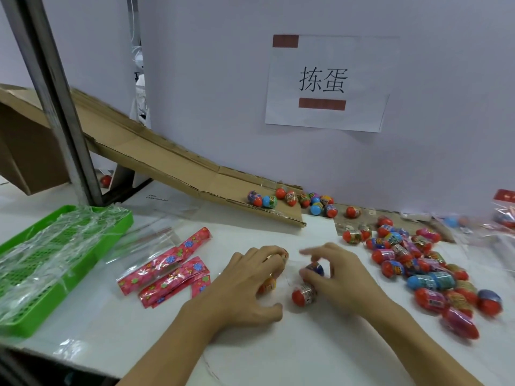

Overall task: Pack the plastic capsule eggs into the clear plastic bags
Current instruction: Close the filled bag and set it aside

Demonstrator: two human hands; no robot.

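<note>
My left hand (pixel 245 285) is curled round capsule eggs at the table's middle; one egg (pixel 281 256) shows past its fingertips and an orange one (pixel 267 285) lies under its palm. My right hand (pixel 337 271) pinches a blue-topped egg (pixel 315 268) between thumb and fingers. A red egg (pixel 303 293) lies on the table just below it. A faint clear bag seems to lie between my hands. To the right lies a big pile of eggs (pixel 434 271).
A green tray (pixel 119 221) holding clear plastic bags sits at the left. Red flowered header cards (pixel 167 271) lie beside it. A cardboard chute (pixel 167 162) slopes down from the left, with several eggs (pixel 292 197) at its foot. A wall with a paper sign stands behind.
</note>
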